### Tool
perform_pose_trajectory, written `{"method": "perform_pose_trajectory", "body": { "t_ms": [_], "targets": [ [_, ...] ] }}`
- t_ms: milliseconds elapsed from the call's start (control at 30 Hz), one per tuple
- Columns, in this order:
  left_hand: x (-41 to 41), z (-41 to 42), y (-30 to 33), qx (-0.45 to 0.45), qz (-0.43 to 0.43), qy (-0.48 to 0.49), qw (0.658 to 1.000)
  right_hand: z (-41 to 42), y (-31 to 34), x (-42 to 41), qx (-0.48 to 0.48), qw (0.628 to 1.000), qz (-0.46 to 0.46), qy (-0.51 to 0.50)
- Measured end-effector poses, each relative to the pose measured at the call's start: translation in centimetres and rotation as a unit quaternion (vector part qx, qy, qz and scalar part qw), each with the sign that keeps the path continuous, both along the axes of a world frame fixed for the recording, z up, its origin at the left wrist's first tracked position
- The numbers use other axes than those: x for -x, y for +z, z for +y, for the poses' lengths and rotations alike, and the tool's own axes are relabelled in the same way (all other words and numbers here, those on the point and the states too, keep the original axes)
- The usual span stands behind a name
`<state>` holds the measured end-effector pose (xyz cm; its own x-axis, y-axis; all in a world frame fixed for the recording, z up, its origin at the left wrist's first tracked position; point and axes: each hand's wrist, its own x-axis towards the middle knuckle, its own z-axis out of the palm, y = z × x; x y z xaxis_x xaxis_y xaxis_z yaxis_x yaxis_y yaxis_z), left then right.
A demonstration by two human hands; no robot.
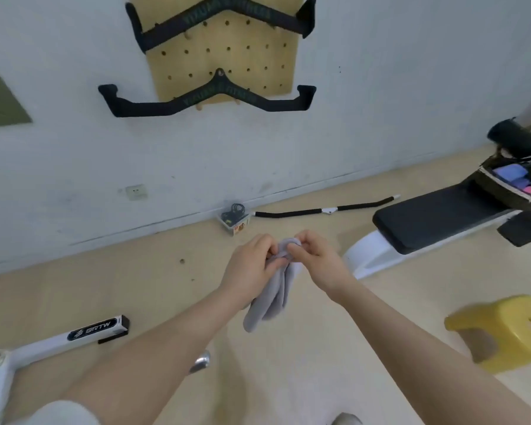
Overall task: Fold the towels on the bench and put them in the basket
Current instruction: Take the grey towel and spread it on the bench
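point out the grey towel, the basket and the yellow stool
grey towel (272, 297), head view, on the hanging folds below the hands
basket (497, 187), head view, on its near rim
yellow stool (503, 320), head view, on its top

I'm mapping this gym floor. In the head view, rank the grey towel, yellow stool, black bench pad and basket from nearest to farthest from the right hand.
1. Grey towel, pinched in the right hand.
2. Black bench pad, right, beyond it.
3. Yellow stool, lower right; close to the pad's rank.
4. Basket, far right on the bench.
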<state>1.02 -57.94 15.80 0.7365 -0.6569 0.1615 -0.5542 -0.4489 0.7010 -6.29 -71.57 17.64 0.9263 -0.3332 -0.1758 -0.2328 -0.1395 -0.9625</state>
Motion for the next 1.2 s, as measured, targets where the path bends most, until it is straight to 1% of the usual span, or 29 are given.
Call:
{"method": "perform_pose_trajectory", "body": {
  "t_ms": [67,133,200,267,333,433,500,567,633,700,733,800,867,933,1000,1133,1200],
  "targets": [
    [0.8,-4.2,0.2,0.012,0.04,-0.029,0.999,-4.2,-0.1,1.7,-0.027,1.0,-0.008,-0.012],
    [1.9,-8.8,0.5,0.034,0.102,-0.031,0.994,-9.0,0.0,3.3,-0.075,0.996,-0.012,-0.037],
    [3.5,-14.1,0.9,0.062,0.17,-0.028,0.983,-14.1,0.4,4.9,-0.156,0.985,-0.023,-0.075],
    [5.1,-19.4,1.0,0.07,0.208,-0.032,0.975,-19.3,0.6,6.5,-0.225,0.968,-0.036,-0.107],
    [6.2,-24.7,1.0,0.072,0.245,-0.037,0.966,-24.1,0.9,8.2,-0.222,0.967,-0.03,-0.117],
    [6.8,-31.9,1.2,0.083,0.309,-0.021,0.947,-30.0,1.3,10.4,-0.178,0.975,-0.01,-0.135],
    [6.6,-35.9,1.3,0.087,0.302,-0.012,0.949,-33.5,1.5,11.4,-0.155,0.974,0.005,-0.166],
    [5.8,-39.3,1.5,0.084,0.249,-0.027,0.965,-37.2,1.9,11.8,-0.129,0.974,0.025,-0.184],
    [4.6,-42.2,1.5,0.038,0.157,-0.057,0.985,-41.2,1.7,12.0,-0.08,0.978,0.043,-0.189],
    [3.4,-45.3,1.3,-0.018,0.093,-0.096,0.991,-44.9,1.2,12.1,0.011,0.98,0.07,-0.186],
    [2.9,-47.0,1.1,-0.039,0.078,-0.116,0.989,-46.8,0.9,12.0,0.054,0.978,0.081,-0.186],
    [1.8,-50.7,0.7,-0.063,0.067,-0.145,0.985,-50.6,0.2,11.5,0.119,0.969,0.095,-0.195],
    [0.5,-54.5,0.7,-0.081,0.061,-0.164,0.981,-54.3,-0.1,10.6,0.199,0.952,0.115,-0.203],
    [-1.0,-58.1,1.2,-0.101,0.058,-0.192,0.974,-58.1,-0.1,9.4,0.263,0.931,0.151,-0.201],
    [-2.5,-61.2,1.6,-0.115,0.067,-0.222,0.966,-61.4,0.1,8.3,0.318,0.911,0.201,-0.172],
    [-6.4,-66.2,1.8,-0.11,0.101,-0.227,0.962,-68.7,-0.7,6.3,0.379,0.878,0.257,-0.14],
    [-8.2,-67.9,1.3,-0.141,0.096,-0.229,0.958,-71.7,-1.8,5.6,0.366,0.88,0.256,-0.16]
  ]
}}
